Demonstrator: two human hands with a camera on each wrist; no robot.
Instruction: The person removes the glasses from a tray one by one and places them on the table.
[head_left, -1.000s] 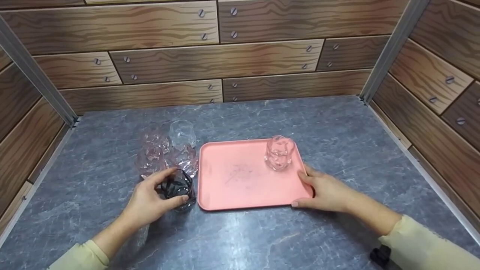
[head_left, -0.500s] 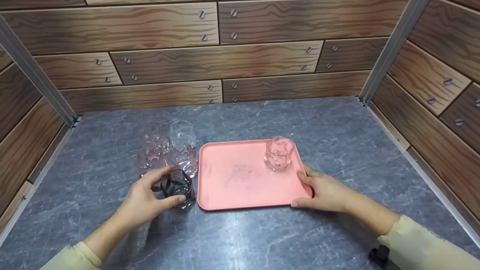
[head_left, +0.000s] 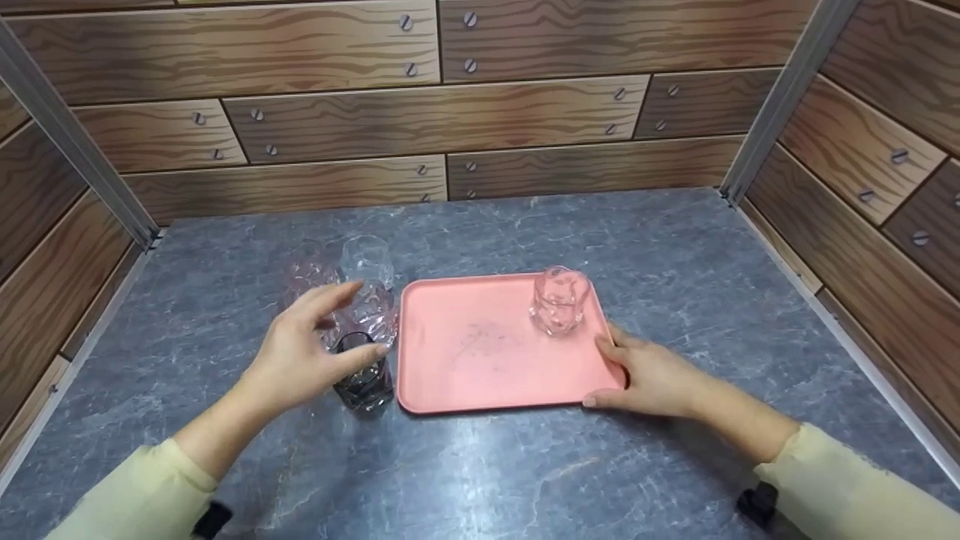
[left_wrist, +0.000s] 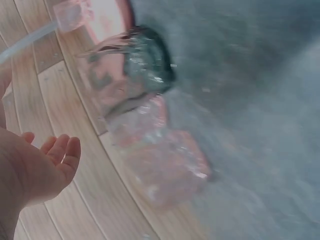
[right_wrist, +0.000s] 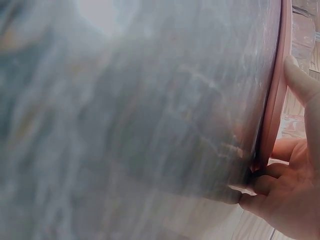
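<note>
My left hand hovers just above and left of a dark smoky glass, thumb and fingers spread apart. In the left wrist view the hand is apart from the dark glass, and nothing lies between its fingers. At the right end of a pink tray, my right hand grips the rim, thumb at the near corner and fingers around the side. A clear faceted glass stands upright on the tray's far right part. The dark glass stands on the table beside the tray's left edge.
Behind the left hand stand several more glasses: a clear one, a pinkish one and others partly hidden by the hand. Wood-patterned walls enclose the grey marbled table at the back and sides.
My left hand has let go of the dark glass and lifted off it, up and slightly away from the camera. The right hand keeps its grip on the tray, which stays in place.
</note>
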